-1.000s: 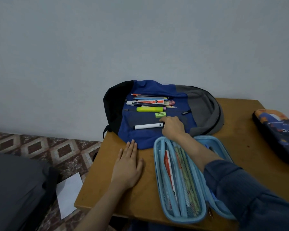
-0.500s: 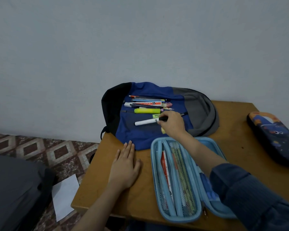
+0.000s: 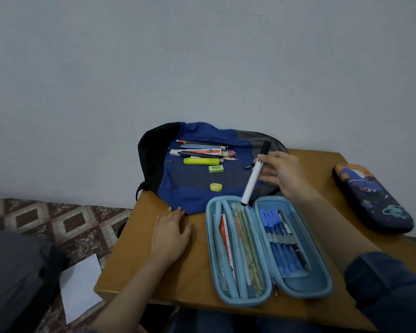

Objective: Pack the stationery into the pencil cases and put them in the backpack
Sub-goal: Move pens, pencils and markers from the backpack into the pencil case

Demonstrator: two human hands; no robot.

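A light blue pencil case (image 3: 305, 288) lies open on the wooden table (image 3: 139, 267), with pencils and a ruler in its left half and blue pens in its right half. My right hand (image 3: 282, 175) holds a white marker with a black cap (image 3: 252, 180) tilted above the case's far end. My left hand (image 3: 171, 236) rests flat on the table left of the case. A blue, black and grey backpack (image 3: 185, 193) lies flat behind, carrying a yellow highlighter (image 3: 201, 161), a green eraser (image 3: 216, 168), a yellow eraser (image 3: 216, 187), pens and a small box.
A dark patterned pencil case (image 3: 372, 197) lies zipped at the table's right edge. On the patterned floor to the left are a white sheet of paper (image 3: 79, 288) and a dark grey bag (image 3: 15, 280). A plain wall stands behind the table.
My right hand has lifted the white marker off the backpack and brought it over the open case, uncovering the yellow eraser. My left hand has stayed on the table.
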